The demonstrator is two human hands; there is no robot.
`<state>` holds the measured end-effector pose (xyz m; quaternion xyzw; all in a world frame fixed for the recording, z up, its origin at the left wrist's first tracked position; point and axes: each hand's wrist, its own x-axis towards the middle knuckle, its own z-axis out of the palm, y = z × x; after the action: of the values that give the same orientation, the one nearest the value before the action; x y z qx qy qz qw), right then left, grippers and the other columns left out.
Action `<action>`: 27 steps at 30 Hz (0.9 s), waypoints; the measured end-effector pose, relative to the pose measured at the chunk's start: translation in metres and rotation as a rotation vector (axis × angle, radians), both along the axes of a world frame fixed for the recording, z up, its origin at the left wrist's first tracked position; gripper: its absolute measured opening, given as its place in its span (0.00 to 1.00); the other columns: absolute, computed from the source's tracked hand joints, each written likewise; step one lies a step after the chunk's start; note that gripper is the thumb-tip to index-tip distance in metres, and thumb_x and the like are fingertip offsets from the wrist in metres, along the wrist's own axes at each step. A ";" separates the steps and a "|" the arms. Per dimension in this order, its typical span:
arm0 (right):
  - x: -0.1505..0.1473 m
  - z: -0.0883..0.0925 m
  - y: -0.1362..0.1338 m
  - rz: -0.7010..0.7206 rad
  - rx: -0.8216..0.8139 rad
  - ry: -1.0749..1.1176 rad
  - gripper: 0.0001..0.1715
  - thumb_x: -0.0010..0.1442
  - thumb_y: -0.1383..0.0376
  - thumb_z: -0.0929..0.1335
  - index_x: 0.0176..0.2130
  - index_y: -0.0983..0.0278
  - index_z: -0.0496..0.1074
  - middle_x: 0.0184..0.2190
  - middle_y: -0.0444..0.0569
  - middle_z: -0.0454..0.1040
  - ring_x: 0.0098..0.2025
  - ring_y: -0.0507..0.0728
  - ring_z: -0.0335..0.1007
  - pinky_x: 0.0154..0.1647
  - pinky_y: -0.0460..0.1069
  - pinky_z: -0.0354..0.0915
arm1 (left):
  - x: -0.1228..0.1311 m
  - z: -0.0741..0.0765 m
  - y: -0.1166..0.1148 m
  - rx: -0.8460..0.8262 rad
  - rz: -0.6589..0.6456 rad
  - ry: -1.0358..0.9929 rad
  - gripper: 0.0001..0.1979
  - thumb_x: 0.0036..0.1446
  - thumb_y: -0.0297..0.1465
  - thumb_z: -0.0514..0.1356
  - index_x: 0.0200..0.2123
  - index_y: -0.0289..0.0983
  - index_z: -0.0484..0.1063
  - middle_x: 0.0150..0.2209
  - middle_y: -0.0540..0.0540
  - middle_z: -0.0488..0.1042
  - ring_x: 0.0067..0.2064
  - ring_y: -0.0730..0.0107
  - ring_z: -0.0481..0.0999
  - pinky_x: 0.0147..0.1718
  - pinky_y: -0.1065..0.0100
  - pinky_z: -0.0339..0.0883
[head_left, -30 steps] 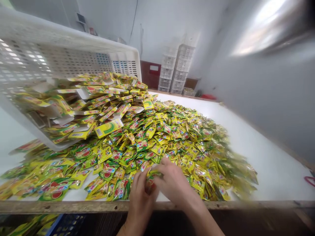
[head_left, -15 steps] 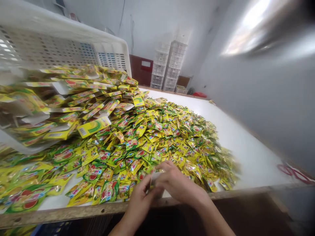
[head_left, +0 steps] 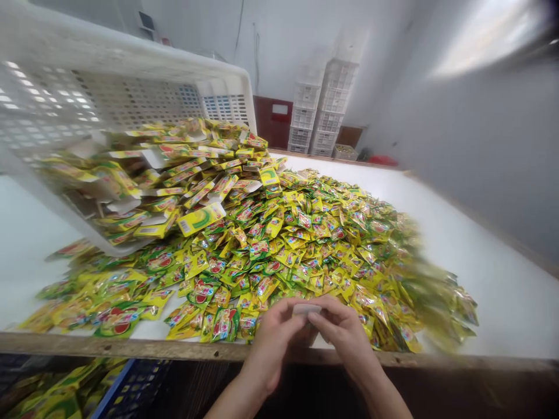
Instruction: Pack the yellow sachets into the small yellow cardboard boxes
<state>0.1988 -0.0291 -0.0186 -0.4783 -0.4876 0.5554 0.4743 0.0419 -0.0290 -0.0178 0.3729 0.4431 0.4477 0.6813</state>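
Note:
My left hand (head_left: 273, 340) and my right hand (head_left: 345, 331) meet at the table's near edge, fingers pinched together on a small pale flat packet (head_left: 306, 309) held between them. Just beyond them lies a big heap of yellow-green sachets (head_left: 297, 244) spread over the white table (head_left: 480, 273). A white plastic crate (head_left: 122, 99) lies tipped on its side at the left. Flat yellow cartons (head_left: 201, 218) and more sachets spill out of it onto the heap.
The table has a worn wooden front edge (head_left: 131, 348). Below it at the left stands a blue crate (head_left: 131, 387) with more sachets. Stacked white crates (head_left: 323, 116) stand at the far wall. A grey wall runs along the right side.
Both hands have lifted off the heap and drawn back to the table edge, now holding a small pale packet between the fingertips. The camera view has shifted slightly.

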 end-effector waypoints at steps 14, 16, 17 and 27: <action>0.010 -0.011 -0.001 -0.037 0.167 -0.133 0.07 0.55 0.60 0.75 0.35 0.61 0.80 0.34 0.49 0.75 0.26 0.53 0.72 0.24 0.47 0.70 | -0.005 -0.013 0.005 0.600 0.081 0.393 0.06 0.59 0.30 0.62 0.36 0.40 0.80 0.36 0.46 0.81 0.40 0.66 0.79 0.43 0.66 0.72; 0.014 -0.013 -0.005 0.001 0.237 -0.173 0.04 0.58 0.62 0.73 0.35 0.60 0.79 0.36 0.50 0.75 0.30 0.55 0.73 0.27 0.47 0.72 | -0.008 -0.014 0.004 0.689 0.055 0.373 0.05 0.58 0.28 0.64 0.36 0.40 0.81 0.37 0.46 0.82 0.42 0.66 0.79 0.47 0.65 0.71; 0.014 -0.014 -0.008 -0.002 0.282 -0.220 0.03 0.59 0.64 0.72 0.35 0.60 0.79 0.37 0.50 0.75 0.33 0.56 0.74 0.28 0.48 0.72 | -0.010 -0.015 0.002 0.716 0.044 0.360 0.05 0.57 0.28 0.65 0.37 0.41 0.81 0.39 0.46 0.82 0.42 0.66 0.80 0.48 0.65 0.71; 0.022 -0.035 -0.048 -0.076 0.649 -0.584 0.16 0.63 0.71 0.67 0.47 0.56 0.77 0.51 0.53 0.70 0.50 0.60 0.70 0.48 0.52 0.69 | -0.014 -0.026 -0.019 0.879 -0.131 0.398 0.12 0.62 0.25 0.59 0.47 0.41 0.77 0.46 0.44 0.79 0.47 0.68 0.77 0.47 0.68 0.71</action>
<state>0.2208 -0.0771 -0.0537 -0.4590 -0.7326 0.1969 0.4623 0.0283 -0.0478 -0.0437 0.7308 0.3093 0.4687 0.3880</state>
